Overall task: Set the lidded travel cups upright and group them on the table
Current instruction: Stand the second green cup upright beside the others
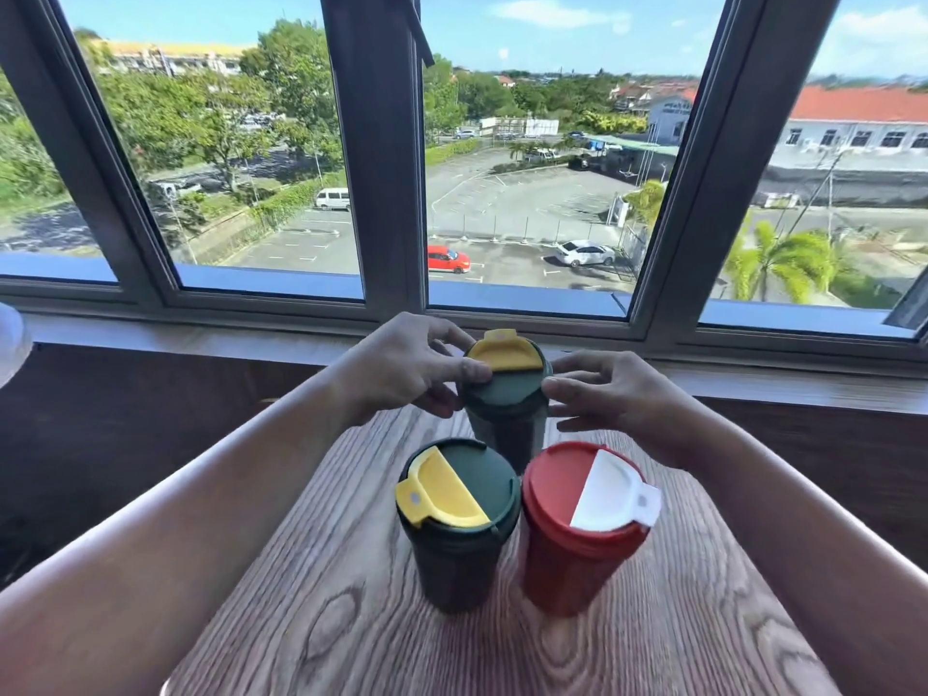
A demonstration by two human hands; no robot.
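Observation:
Three lidded travel cups stand upright close together on the wooden table point(351, 620). A dark green cup with a yellow flap point(459, 524) is front left. A red cup with a white flap point(582, 529) is front right. Behind them stands a second green cup with a yellow flap point(507, 389). My left hand point(401, 369) grips that back cup's lid rim, thumb on the lid. My right hand point(607, 394) is at the lid's right side, fingers spread, fingertips touching or nearly touching the rim.
A window sill point(753, 379) and large dark-framed windows point(381, 193) run right behind the table. A pale rounded object point(12, 344) shows at the left edge. Dark floor lies on both sides of the narrow table.

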